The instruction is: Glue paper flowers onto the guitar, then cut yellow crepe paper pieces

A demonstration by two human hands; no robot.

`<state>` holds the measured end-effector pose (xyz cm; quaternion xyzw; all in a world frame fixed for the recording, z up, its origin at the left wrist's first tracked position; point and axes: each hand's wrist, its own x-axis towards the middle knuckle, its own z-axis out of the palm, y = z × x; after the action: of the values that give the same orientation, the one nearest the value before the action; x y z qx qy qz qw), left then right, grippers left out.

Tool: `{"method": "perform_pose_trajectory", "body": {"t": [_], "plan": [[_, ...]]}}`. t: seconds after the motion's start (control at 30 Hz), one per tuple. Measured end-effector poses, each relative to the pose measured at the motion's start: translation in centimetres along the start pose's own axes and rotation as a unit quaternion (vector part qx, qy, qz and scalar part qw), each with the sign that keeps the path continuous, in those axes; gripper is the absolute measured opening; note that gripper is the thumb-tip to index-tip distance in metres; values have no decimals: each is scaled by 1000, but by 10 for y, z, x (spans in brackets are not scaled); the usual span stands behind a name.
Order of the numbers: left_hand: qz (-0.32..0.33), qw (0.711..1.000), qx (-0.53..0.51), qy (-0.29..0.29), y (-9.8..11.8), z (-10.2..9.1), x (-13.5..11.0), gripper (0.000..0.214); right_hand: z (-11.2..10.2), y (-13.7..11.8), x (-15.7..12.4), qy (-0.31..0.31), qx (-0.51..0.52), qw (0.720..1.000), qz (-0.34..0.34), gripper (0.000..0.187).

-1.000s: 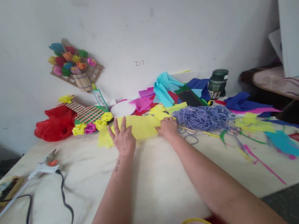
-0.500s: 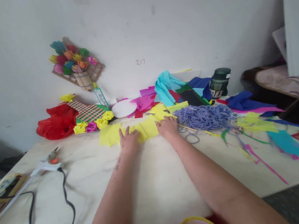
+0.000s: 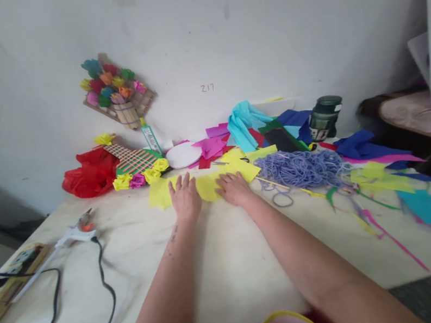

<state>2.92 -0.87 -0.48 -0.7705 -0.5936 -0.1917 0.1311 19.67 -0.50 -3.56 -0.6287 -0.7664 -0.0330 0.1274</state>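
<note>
A strip of yellow crepe paper (image 3: 208,187) lies flat across the middle of the table. My left hand (image 3: 186,198) rests on its left part, fingers spread and pointing away from me. On its right part lies my right hand (image 3: 236,188), fingers apart and flat on the paper. Just to the right of that hand sits a heap of purple yarn (image 3: 303,168), with a thin wooden stick (image 3: 273,182) beside it. Behind the strip are more yellow paper pieces (image 3: 233,155) and a white paper disc (image 3: 183,155).
A glue gun (image 3: 77,234) with a black cord (image 3: 105,279) lies at left by a power strip (image 3: 10,284). Behind are red crepe paper (image 3: 91,174), a stick craft with paper flowers (image 3: 135,161) and a glue bottle (image 3: 151,139). A dark green jar (image 3: 324,118) stands back right, near paper scraps (image 3: 430,208).
My right hand has slid left along the yellow paper, closer to my left hand. My left hand stays on the paper. The whole view has shifted slightly.
</note>
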Motion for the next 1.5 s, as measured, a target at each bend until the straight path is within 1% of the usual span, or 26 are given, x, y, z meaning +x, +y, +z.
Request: {"method": "perform_pose_trajectory", "body": {"t": [0.07, 0.2, 0.33, 0.47, 0.63, 0.73, 0.8, 0.87, 1.0, 1.07, 1.1, 1.17, 1.23, 1.3, 1.37, 1.43, 1.47, 1.5], "plan": [[-35, 999, -12, 33, -4, -1, 0, 44, 0, 4, 0, -10, -6, 999, 36, 46], [-98, 993, -54, 43, -12, 1, 2, 45, -5, 7, -1, -2, -28, 997, 71, 43], [-152, 983, -92, 35, -17, 1, 2, 47, -10, 5, -2, 10, -56, 992, 111, 39], [-205, 972, -108, 34, -16, -3, 1, 48, -13, 3, -2, 17, -71, 984, 160, 41], [-250, 964, -93, -17, -12, -11, 3, 46, -16, 3, 0, 24, -67, 978, 196, 42], [-272, 956, -106, -20, -11, -13, 4, 44, -18, 4, 0, 24, -63, 974, 218, 44], [-278, 949, -150, 0, -12, -11, 5, 44, -19, 4, 1, 27, -62, 970, 232, 46], [-274, 935, -222, 27, -14, -6, 4, 45, -20, 4, 0, 28, -61, 968, 241, 47], [-244, 887, -384, 76, -16, 14, 6, 46, -19, 5, 0, 24, -59, 966, 252, 44], [-222, 865, -437, 110, -17, 24, 8, 46, -19, 5, -1, 34, -56, 965, 254, 42], [-205, 857, -456, 125, -17, 28, 9, 45, -18, 6, -1, 48, -56, 965, 250, 42], [-174, 855, -469, 136, -17, 33, 11, 44, -17, 5, -1, 94, -54, 970, 218, 42], [-149, 859, -471, 132, -17, 36, 12, 45, -15, 1, 0, 133, -36, 979, 151, 43], [-133, 859, -478, 124, -16, 36, 13, 48, -11, -4, 2, 132, 0, 989, 67, 45], [-130, 853, -491, 121, -15, 37, 12, 49, -6, -9, 4, 85, 36, 996, 9, 47], [-144, 837, -514, 121, -16, 36, 12, 48, -2, -12, 4, 15, 51, 999, 2, 49], [-158, 822, -534, 115, -16, 36, 12, 46, -1, -12, 4, -15, 49, 999, 8, 50], [-176, 800, -564, 105, -17, 35, 12, 42, 0, -11, 4, -38, 43, 998, 15, 50]]}}
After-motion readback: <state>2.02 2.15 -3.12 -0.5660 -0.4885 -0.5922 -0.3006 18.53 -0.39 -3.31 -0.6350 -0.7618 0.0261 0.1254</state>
